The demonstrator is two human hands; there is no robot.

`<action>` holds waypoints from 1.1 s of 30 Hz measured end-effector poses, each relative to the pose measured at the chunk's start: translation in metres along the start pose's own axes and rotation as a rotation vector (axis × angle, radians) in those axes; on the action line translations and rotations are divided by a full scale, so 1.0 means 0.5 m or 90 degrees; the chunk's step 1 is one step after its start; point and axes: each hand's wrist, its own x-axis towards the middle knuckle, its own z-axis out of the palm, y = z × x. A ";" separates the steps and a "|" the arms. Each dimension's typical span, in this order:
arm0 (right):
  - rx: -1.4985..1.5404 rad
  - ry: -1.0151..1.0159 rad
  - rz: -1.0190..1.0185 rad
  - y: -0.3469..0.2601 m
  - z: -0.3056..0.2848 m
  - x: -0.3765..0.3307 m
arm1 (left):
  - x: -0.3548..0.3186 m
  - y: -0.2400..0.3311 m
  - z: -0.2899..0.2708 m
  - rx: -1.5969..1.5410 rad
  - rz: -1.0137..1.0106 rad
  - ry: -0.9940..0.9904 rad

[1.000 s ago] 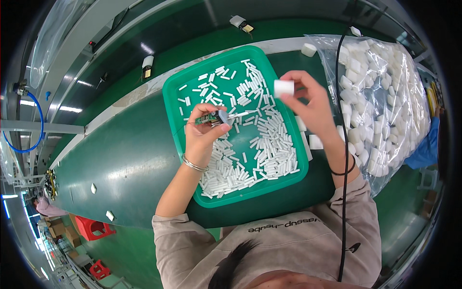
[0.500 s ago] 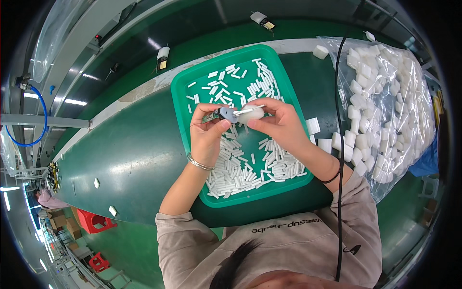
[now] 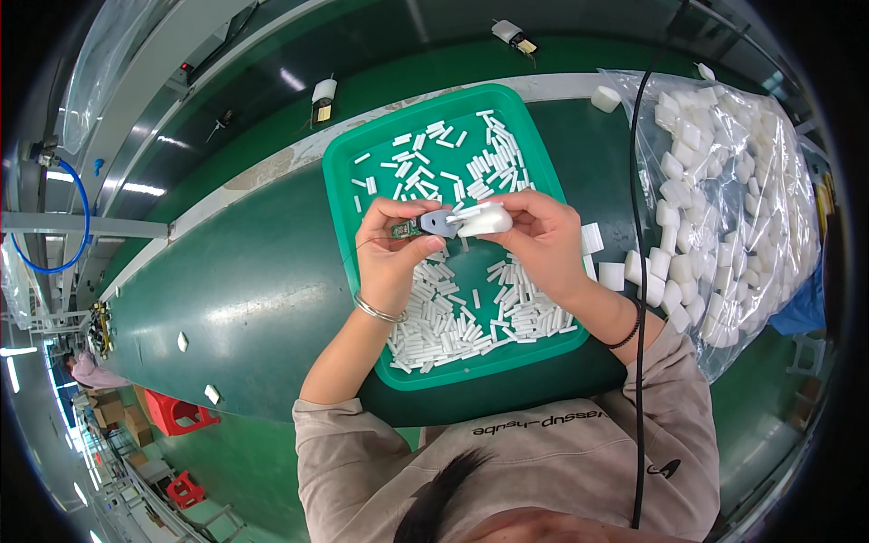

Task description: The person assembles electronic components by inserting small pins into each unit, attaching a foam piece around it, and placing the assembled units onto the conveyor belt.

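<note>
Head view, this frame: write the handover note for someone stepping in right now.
Left hand: grip shut on a small circuit board with a grey end.
Right hand: grip shut on a white housing, pressed up to the board's grey end over the green tray.
Done: the two parts meet; how far they are seated cannot be told.
Left: the tray is full of small white pieces, and the clear bag at right holds many white blocks.

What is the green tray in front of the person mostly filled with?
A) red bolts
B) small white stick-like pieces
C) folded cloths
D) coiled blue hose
B: the green tray holds a scatter of small white stick-like pieces, lying loose below the left hand and right hand, which meet above the tray.
</note>
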 end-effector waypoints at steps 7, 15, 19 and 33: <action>-0.025 -0.016 -0.037 -0.014 0.004 0.001 | 0.002 0.006 0.002 0.111 -0.028 -0.013; -0.177 0.013 -0.329 0.009 0.003 -0.004 | -0.005 -0.001 0.000 0.086 -0.073 -0.041; -0.172 0.004 -0.328 0.015 0.001 -0.008 | -0.008 -0.004 0.002 0.109 -0.093 -0.064; -0.109 -0.007 -0.103 0.009 0.003 -0.003 | -0.006 0.009 0.009 0.239 -0.023 -0.040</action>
